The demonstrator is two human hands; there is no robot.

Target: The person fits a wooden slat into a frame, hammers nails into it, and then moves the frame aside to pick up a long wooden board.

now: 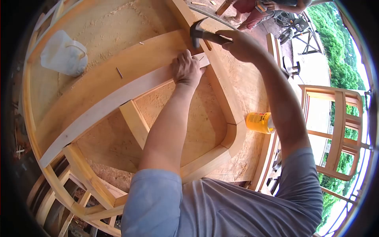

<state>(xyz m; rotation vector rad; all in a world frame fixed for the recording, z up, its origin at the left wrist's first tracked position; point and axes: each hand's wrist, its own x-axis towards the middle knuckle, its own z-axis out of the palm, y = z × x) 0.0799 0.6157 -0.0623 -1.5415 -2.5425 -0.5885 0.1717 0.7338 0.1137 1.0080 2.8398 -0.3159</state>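
Observation:
My right hand (241,45) is closed round the handle of a claw hammer (196,34), its head raised near the far end of a pale curved wooden strip (130,90). With fingers curled over that strip, my left hand (185,68) presses it against the wooden frame (218,89). A small nail (202,58) shows at the strip's end, just right of my left hand. Another nail (119,73) is on the wide curved board (94,77) beside the strip. My left fingertips are partly hidden.
A cut white plastic jug (63,53) stands at the left on the shavings-strewn panel. A yellow can (259,122) lies to the right, near my right forearm. Another person (272,8) sits at the top. A slatted wooden frame (335,132) is at the far right.

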